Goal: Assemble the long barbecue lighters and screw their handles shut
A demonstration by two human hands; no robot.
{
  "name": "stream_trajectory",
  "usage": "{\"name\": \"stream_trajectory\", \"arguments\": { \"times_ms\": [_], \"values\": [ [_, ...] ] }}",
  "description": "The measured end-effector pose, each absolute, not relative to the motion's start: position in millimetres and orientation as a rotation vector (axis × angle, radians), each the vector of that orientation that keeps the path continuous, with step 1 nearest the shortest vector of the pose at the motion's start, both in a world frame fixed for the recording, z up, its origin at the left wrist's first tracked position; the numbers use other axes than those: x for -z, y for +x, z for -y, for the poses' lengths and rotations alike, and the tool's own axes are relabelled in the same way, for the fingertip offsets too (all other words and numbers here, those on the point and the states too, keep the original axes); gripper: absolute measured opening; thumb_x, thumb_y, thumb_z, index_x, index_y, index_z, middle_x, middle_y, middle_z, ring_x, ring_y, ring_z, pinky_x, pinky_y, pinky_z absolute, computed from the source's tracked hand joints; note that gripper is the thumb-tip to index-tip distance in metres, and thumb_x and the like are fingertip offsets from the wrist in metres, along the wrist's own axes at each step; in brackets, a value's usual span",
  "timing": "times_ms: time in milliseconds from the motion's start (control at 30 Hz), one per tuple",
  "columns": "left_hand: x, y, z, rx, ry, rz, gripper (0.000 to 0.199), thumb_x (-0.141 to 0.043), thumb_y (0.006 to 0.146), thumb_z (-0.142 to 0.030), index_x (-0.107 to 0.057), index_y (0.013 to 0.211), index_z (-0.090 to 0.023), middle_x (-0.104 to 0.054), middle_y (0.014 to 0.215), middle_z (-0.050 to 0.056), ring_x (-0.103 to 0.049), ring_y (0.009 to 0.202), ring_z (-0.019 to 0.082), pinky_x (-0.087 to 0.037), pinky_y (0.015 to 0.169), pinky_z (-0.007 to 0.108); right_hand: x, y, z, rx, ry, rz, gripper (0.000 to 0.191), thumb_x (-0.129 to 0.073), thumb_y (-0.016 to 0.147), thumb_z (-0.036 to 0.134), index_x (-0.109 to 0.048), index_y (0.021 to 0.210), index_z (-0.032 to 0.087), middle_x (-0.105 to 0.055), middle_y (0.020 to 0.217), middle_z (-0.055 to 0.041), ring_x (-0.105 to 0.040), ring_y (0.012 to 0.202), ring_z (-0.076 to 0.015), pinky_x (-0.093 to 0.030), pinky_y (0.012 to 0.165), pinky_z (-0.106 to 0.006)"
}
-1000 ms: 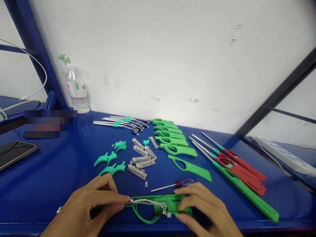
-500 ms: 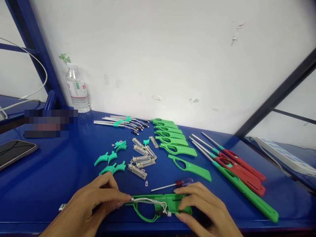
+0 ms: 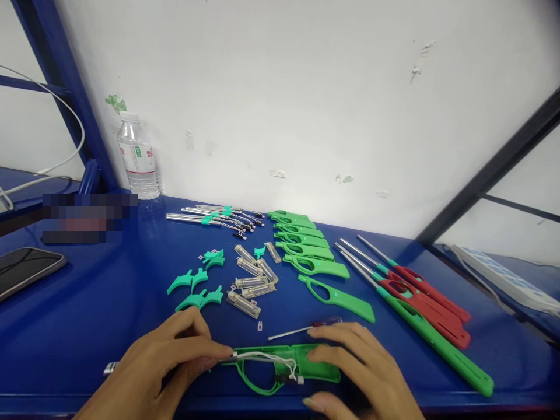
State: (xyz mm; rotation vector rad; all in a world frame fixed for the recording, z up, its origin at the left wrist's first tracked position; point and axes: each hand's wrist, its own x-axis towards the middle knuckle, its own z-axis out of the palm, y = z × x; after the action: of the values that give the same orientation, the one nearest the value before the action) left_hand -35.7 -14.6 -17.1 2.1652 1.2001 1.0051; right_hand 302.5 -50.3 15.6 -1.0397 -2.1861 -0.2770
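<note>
Near the table's front edge lies an open green lighter handle shell [image 3: 324, 368], hollow side up, with a finger loop at its left. White wires [image 3: 262, 354] run along it to a small black part with a white end [image 3: 289, 380]. My left hand [image 3: 175, 356] pinches the metal lighter tube at the shell's left end; the tube's silver tip [image 3: 111, 368] pokes out left of the hand, which hides its middle. My right hand [image 3: 356, 364] is open over the shell's right end, thumb apart from the fingers. A fingertip overlaps the shell; whether it touches, I cannot tell.
Behind the hands lie a screwdriver [image 3: 291, 333], clear fuel tanks [image 3: 244, 303], teal triggers [image 3: 190, 300], tubes with wires [image 3: 192, 217] and green handle shells [image 3: 339, 298]. Assembled lighters [image 3: 437, 335] lie right; a phone [image 3: 28, 271] and bottle [image 3: 137, 157] stand left.
My right hand has loosened from the shell's right end: the thumb has moved down and left, away from it. My left hand keeps its pinch.
</note>
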Motion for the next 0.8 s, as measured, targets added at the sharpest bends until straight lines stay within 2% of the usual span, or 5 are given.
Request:
{"name": "stream_trajectory", "arguments": {
  "times_ms": [133,333,433,567,800],
  "values": [
    [12,-34,14,-0.997,2.168,-1.203,0.033,-0.059,0.116,-0.042,-0.086,0.097,-0.038,-0.07,0.088,-0.006,-0.071,0.073,0.011,-0.055,0.07,0.017,-13,292,44,0.288,-0.997,2.216,0.028,-0.065,0.119,0.051,-0.081,0.109,0.03,-0.091,0.106,0.0021,-0.088,0.092,-0.0226,-0.068,0.084,-0.032],
    [10,-31,16,-1.003,2.169,-1.204,0.033,-0.06,0.115,-0.043,-0.087,0.096,-0.039,-0.07,0.086,-0.006,-0.07,0.071,0.011,-0.054,0.069,0.017,-7,292,44,0.024,-0.995,2.229,0.012,-0.073,0.117,0.035,-0.082,0.112,0.031,-0.089,0.114,0.0027,-0.086,0.101,-0.0173,-0.065,0.098,-0.026],
    [9,-31,15,-0.986,2.161,-1.209,0.035,-0.059,0.116,-0.046,-0.087,0.095,-0.038,-0.07,0.085,-0.005,-0.07,0.072,0.011,-0.055,0.069,0.017,-9,290,45,-0.073,-1.005,2.205,0.01,-0.074,0.116,0.031,-0.083,0.111,0.029,-0.089,0.112,0.0012,-0.086,0.099,-0.0173,-0.066,0.095,-0.025],
    [8,-31,14,-0.953,2.165,-1.224,0.034,-0.058,0.116,-0.04,-0.088,0.101,-0.039,-0.073,0.091,-0.004,-0.072,0.077,0.013,-0.057,0.073,0.018,-11,287,43,-0.091,-1.012,2.172,0.014,-0.075,0.115,0.031,-0.084,0.105,0.028,-0.089,0.107,-0.0002,-0.086,0.093,-0.0179,-0.068,0.087,-0.024],
    [16,-38,21,-0.97,2.361,-1.203,0.03,-0.056,0.117,-0.035,-0.086,0.115,-0.038,-0.076,0.101,-0.003,-0.076,0.082,0.013,-0.061,0.076,0.016,-1,294,44,-0.122,-1.026,2.182,0.006,-0.082,0.108,0.023,-0.083,0.111,0.028,-0.089,0.113,-0.0027,-0.086,0.1,-0.0219,-0.069,0.095,-0.03]
  ]
}}
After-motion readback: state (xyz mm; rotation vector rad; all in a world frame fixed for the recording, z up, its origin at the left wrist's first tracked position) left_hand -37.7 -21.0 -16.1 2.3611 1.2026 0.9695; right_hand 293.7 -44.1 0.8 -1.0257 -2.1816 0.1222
